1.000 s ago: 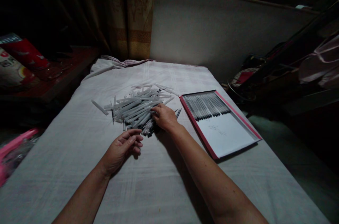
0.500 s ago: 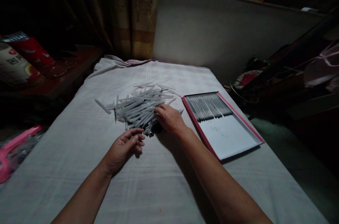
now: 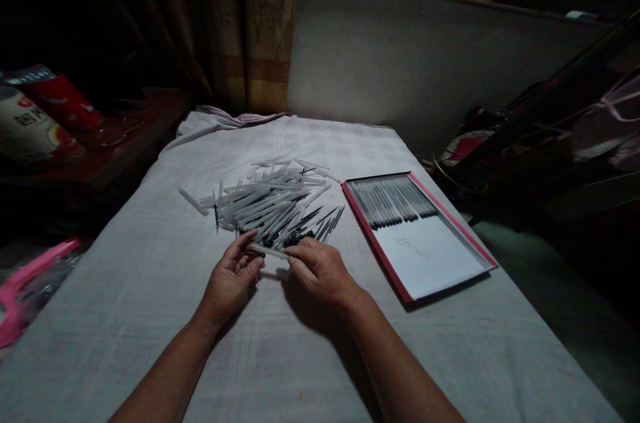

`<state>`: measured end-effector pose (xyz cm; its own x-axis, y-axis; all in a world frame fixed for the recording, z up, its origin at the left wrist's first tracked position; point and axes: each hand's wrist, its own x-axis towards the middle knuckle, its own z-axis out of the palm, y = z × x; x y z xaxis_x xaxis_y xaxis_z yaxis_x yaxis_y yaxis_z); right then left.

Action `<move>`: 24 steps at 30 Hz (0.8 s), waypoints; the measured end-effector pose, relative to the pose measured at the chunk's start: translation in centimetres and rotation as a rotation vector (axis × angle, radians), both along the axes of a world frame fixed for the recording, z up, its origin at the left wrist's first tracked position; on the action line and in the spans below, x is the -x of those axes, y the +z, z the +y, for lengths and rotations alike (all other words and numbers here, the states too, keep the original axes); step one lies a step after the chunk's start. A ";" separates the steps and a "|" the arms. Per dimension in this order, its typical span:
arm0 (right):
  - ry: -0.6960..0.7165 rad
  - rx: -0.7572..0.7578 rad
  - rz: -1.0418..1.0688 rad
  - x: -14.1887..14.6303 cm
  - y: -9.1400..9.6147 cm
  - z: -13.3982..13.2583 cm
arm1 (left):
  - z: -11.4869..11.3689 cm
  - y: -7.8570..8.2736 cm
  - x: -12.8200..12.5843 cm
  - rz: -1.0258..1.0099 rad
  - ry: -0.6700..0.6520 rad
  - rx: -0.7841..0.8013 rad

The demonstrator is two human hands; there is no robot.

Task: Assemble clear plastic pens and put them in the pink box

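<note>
A pile of translucent pens (image 3: 270,200) lies in the middle of a cloth-covered table (image 3: 150,303). Just in front of the pile, my left hand (image 3: 233,280) and my right hand (image 3: 320,270) each pinch one end of a single pen (image 3: 267,251), held level between them. To the right sits a flat red-edged box (image 3: 450,263) with a row of pens (image 3: 393,200) laid side by side at its far end.
A curtain (image 3: 260,30) hangs behind the table beside a pale wall. Red and white packets (image 3: 35,116) rest on a dark shelf at the left. A pink object (image 3: 25,276) lies at the left edge. Dark clutter fills the right.
My right hand has drawn back from the pile with one pen. My left hand has risen to meet it and taken the pen's other end.
</note>
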<state>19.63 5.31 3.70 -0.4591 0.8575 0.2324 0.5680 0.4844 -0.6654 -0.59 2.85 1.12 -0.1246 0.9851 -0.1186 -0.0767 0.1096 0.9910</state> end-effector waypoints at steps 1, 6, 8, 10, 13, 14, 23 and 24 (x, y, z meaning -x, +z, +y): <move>0.005 0.006 0.004 -0.2 -0.1 -0.1 | 0.0 -0.2 0.1 0.069 0.017 -0.065; 0.050 0.132 0.167 -0.7 -0.1 -0.3 | -0.2 -0.6 0.3 0.540 -0.136 -0.430; 0.021 0.228 0.291 -0.7 -0.3 -0.2 | -0.4 -0.7 0.2 0.639 -0.227 -0.519; -0.011 0.333 0.424 -0.7 -0.7 0.2 | -0.5 -0.8 0.2 0.678 -0.234 -0.536; -0.065 0.352 0.511 -0.9 -1.4 1.2 | -0.5 -1.2 0.3 0.695 -0.143 -0.458; -0.096 0.296 0.471 -1.0 -1.5 1.6 | -0.5 -1.3 0.3 0.693 -0.123 -0.427; -0.142 0.032 -0.540 -0.6 0.7 4.8 | -0.5 -1.8 0.4 0.639 -0.112 -0.386; -0.122 0.023 -0.590 -0.4 1.0 5.0 | -0.5 -1.8 0.4 0.636 -0.113 -0.388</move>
